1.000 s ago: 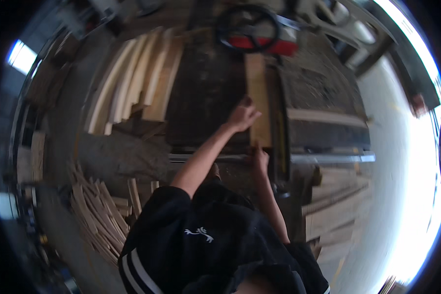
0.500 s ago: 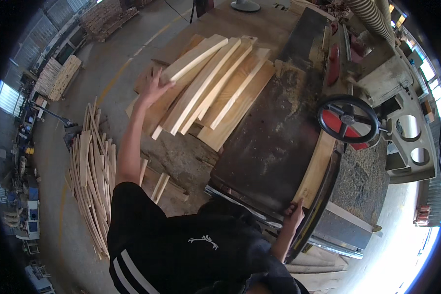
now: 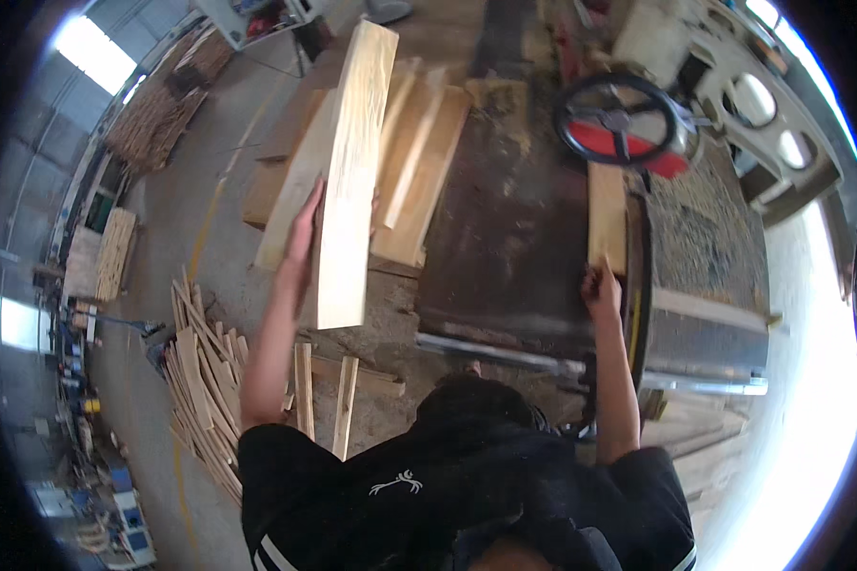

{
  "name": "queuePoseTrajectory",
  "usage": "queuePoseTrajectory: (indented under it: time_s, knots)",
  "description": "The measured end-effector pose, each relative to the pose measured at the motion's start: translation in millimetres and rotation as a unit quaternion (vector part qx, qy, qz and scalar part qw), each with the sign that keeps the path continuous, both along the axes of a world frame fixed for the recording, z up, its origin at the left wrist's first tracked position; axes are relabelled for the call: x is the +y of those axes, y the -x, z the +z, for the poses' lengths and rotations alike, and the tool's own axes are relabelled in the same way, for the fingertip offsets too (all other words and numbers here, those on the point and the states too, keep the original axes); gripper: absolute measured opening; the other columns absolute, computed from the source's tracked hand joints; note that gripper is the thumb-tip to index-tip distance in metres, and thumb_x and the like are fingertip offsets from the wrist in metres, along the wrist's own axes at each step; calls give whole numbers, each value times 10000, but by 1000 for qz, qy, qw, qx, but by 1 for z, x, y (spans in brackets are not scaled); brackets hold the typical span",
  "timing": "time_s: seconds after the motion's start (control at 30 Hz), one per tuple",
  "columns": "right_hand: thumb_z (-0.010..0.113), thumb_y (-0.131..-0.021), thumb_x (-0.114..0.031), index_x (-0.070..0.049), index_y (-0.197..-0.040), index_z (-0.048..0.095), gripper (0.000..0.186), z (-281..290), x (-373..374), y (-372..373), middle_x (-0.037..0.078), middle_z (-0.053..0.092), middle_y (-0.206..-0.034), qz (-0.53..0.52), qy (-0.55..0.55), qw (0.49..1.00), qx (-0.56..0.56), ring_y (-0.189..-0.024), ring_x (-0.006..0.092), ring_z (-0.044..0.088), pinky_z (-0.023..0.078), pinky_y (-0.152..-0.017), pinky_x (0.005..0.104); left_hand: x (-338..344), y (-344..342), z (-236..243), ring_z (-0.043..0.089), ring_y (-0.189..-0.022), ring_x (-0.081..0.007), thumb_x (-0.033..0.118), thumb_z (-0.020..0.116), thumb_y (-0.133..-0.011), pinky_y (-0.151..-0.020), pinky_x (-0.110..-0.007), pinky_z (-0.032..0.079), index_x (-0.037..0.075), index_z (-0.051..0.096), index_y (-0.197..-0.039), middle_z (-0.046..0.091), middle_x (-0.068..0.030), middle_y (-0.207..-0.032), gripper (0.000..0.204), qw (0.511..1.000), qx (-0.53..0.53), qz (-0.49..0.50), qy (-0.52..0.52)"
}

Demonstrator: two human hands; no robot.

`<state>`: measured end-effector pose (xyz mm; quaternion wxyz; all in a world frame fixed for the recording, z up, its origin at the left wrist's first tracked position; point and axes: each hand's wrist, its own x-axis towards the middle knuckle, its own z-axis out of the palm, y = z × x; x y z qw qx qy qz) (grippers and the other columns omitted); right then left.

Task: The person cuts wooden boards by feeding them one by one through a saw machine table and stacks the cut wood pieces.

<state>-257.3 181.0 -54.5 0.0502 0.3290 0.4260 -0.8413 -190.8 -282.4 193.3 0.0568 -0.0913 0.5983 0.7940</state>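
Observation:
A thick pale wooden plank (image 3: pixel 350 181) is raised in front of the stack, with my left hand (image 3: pixel 307 228) wrapped round it from the left. Some of my fingertips show at its right edge. On the machine's dark table (image 3: pixel 500 276), a narrow wooden board (image 3: pixel 607 217) lies lengthwise, its far end passing under the red part below the black handwheel (image 3: pixel 615 122). Closed at the near end of that board is my right hand (image 3: pixel 602 291), with one finger stretched along its top. Behind the raised plank, several more boards (image 3: pixel 417 205) lie stacked, partly hidden.
Long thin strips (image 3: pixel 205 381) are heaped on the floor at the left. Two short wood pieces (image 3: pixel 346 404) stick up near my left elbow. Sawdust covers the surface right of the curved black edge (image 3: pixel 645 276). A metal rail (image 3: pixel 505 352) runs along the table's front.
My left hand has gone from resting on the stack to holding a raised plank. The board under my right hand has moved farther forward, and the head view has shifted.

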Motion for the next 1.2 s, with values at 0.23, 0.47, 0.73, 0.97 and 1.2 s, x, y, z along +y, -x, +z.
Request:
queuePoseTrajectory:
  time_s: [0.23,0.47,0.73,0.97,1.2]
  knots:
    - [578,-970,-401,-57,-1323,504,498,110,-29,-98,96,661,-1096,267,-226,903,249,-977,176,614,488,-858,316,166,-39,-111,617,-1085,-249,613,374,-970,-796,-389,562,11,369,-1420,526,-186,-1296,751,872,81,-115,-469]
    - [790,-776,-234,-22,-1494,271,911,120,-14,-294,259,384,-1460,384,-459,709,372,-1342,389,412,381,-1094,435,290,-116,-165,621,-959,-160,232,641,-927,-838,-296,498,-36,572,-1275,665,-104,-1078,445,998,-31,48,-24]
    - [622,-938,-117,-113,-1543,195,740,37,10,-380,85,500,-1391,149,-157,957,193,-1128,177,582,503,-904,293,346,-191,-177,547,-1164,-205,235,669,-913,-1001,-324,416,-59,458,-1366,595,-172,-1241,580,982,124,-102,100]
    - [607,-961,-182,-45,-1276,474,369,14,-19,-312,103,609,-1046,-79,207,973,59,-787,162,651,549,-639,292,375,-90,-211,500,-1237,-271,362,556,-976,-1052,-353,369,-56,498,-1287,549,-224,-1273,525,944,199,-46,260]
    - [619,-958,-349,41,-798,679,426,13,-14,-273,91,676,-694,71,-188,979,22,-612,144,655,527,-574,285,372,-43,-182,562,-877,-140,354,563,-970,-831,-332,451,-1,611,-1001,634,-124,-914,360,964,182,-45,187]
